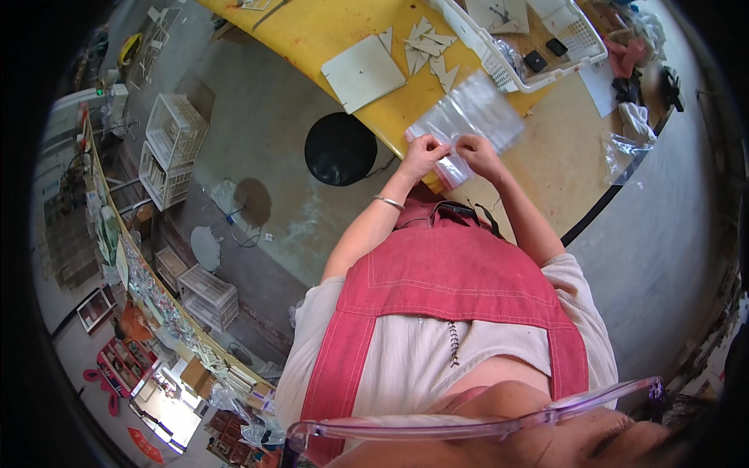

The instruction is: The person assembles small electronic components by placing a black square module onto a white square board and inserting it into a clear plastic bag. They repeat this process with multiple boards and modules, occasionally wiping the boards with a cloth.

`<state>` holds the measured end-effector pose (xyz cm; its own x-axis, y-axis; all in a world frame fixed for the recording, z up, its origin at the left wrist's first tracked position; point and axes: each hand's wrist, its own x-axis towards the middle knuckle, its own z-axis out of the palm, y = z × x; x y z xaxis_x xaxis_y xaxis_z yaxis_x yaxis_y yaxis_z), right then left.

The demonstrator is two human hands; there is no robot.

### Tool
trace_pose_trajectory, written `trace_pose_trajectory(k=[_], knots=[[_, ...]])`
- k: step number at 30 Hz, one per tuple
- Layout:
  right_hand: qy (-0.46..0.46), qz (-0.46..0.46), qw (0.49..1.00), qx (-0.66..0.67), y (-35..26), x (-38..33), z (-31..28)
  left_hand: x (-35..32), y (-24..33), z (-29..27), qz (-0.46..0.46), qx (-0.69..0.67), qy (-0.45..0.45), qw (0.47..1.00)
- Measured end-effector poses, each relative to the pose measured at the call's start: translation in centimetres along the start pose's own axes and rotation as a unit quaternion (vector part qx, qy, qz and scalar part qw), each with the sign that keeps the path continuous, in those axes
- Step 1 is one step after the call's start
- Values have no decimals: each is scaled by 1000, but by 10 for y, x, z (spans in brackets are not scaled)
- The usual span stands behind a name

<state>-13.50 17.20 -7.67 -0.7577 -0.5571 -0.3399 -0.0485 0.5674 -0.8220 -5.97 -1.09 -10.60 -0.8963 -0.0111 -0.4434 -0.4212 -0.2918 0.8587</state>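
Observation:
My left hand (424, 153) and my right hand (477, 153) meet at the near edge of the yellow table (328, 35). Both pinch the mouth of a small clear plastic bag (451, 168) between the fingertips. A stack of larger clear bags (476, 109) lies just beyond the hands. Farther up the table rest a flat pale wooden board (363, 72) and several small triangular wooden pieces (427, 48). I wear a red apron over a white shirt and a thin bracelet on the left wrist.
A white plastic basket (538, 47) with small parts stands at the table's far side. A black round stool (340, 148) sits under the table's edge to my left. White crates (173, 148) stand on the grey floor. Cloth and crumpled plastic (628, 136) lie at the right.

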Motion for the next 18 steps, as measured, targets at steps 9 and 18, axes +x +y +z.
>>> trace_pose_trajectory(k=[9, 18], knots=[[148, -41, 969, -195, -15, -16, 5, -13, -2, -20, 44, 402, 132, 905], [65, -176, 925, -329, -13, -54, 24, 8, 23, -10, 120, 459, 225, 851]])
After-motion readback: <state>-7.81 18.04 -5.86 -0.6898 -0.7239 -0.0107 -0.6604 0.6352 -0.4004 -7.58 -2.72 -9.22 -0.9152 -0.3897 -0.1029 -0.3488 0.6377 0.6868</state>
